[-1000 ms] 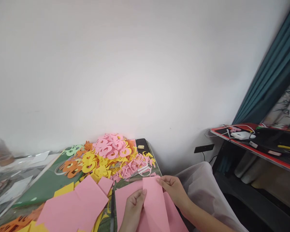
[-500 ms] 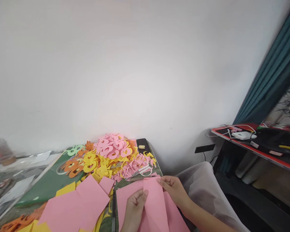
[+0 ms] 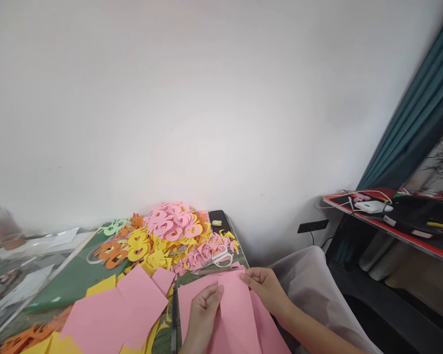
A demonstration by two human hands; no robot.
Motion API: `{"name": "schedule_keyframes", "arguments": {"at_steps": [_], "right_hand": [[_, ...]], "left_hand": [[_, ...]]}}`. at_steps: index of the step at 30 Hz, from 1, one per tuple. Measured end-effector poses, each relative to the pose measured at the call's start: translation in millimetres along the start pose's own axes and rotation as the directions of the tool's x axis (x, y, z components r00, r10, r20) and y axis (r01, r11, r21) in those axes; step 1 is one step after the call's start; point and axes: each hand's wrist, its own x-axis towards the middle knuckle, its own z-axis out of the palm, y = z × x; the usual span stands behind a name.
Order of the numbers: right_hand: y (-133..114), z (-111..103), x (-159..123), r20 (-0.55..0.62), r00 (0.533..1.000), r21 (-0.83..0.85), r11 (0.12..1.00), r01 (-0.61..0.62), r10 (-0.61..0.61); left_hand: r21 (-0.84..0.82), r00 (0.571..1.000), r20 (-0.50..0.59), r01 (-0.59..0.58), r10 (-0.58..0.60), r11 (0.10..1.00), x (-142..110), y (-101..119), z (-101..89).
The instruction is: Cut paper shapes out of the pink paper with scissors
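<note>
1. Folded pink paper sheet lies under both hands at the near edge of the work area. Its long axis runs away from the wearer, tilted slightly.
2. Right hand sits at the sheet's far right corner. Its fingertips are nearly closed, pinching the top edge.
3. Left hand is against the sheet's left edge, nearer the wearer, fingers curled and thumb on the paper. It appears to grip, though the fingers are partly hidden.
4. Sheet looks matt, smooth and uncut, with a soft fold. Wider pink paper lies beneath; whether it is the same piece, cannot tell.
5. Beyond the hands: white-handled scissors on pink cut-outs. Loose pink sheets lie to the left, on a green cutting mat.
</note>
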Motion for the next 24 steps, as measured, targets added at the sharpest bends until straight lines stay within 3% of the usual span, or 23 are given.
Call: {"name": "schedule_keyframes", "arguments": {"at_steps": [12, 24], "right_hand": [[-6, 1, -1, 0.103, 0.995, -0.073, 0.997, 0.024, -0.017], [6, -1, 3, 0.090, 0.996, -0.146, 0.989, 0.038, -0.025]], "left_hand": [[-0.012, 1.000, -0.017, -0.024, 0.024, 1.000, 0, -3, -2.5], [0.083, 0.991, -0.103, -0.082, 0.090, 0.993, 10, -6, -13.0]]}}
